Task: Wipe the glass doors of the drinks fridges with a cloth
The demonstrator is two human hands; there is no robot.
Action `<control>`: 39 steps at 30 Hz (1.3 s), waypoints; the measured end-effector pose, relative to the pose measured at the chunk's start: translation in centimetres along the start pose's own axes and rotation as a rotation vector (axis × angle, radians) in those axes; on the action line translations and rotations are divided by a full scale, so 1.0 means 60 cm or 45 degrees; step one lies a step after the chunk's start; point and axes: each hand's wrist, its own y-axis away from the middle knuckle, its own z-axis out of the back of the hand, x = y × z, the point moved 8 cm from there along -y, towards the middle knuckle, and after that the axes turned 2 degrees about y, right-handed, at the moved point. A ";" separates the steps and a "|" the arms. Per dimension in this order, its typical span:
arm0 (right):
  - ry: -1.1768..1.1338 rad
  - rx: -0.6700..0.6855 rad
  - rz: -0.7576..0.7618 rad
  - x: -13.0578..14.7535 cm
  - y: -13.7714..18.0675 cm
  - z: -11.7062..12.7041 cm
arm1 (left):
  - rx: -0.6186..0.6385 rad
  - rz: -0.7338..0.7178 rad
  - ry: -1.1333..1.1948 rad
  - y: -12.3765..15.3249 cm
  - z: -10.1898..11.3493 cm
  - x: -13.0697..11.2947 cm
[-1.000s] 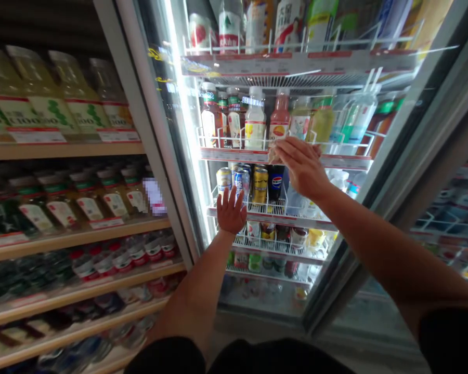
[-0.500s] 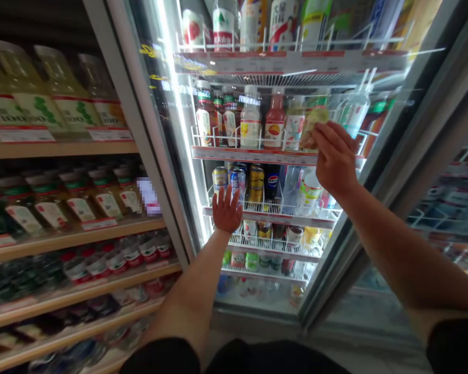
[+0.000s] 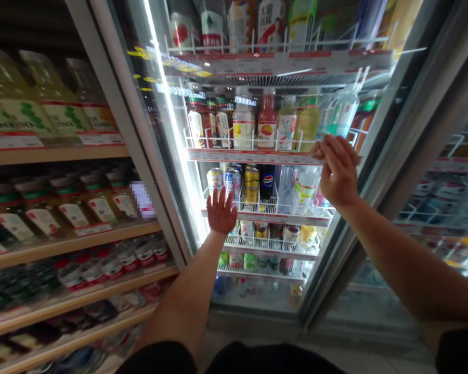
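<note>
Right hand [image 3: 341, 171] has slid rightward across the glass door [image 3: 253, 303] since a second ago, tan cloth [image 3: 319, 150] bunched under its loosely bent fingers. Left hand [image 3: 221, 212] is splayed open toward the door, can't tell if touching. Cans [image 3: 251, 186] and bottles [image 3: 243, 130] sit behind the door, wooden shelves [image 3: 54, 156] left of it.

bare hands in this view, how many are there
2: the left hand, fingers spread in front of the drink cans, and the right hand, higher and farther right, holding a tan cloth. No others show.
</note>
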 end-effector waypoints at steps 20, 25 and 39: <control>0.015 0.158 -0.015 0.031 0.011 -0.041 | -0.031 -0.028 -0.055 -0.004 0.003 -0.003; 0.016 0.261 -0.121 0.086 -0.003 -0.090 | 0.017 0.058 0.040 0.000 -0.001 0.005; -0.022 0.389 -0.072 0.052 -0.027 -0.084 | 0.134 -0.327 0.295 -0.178 0.005 -0.207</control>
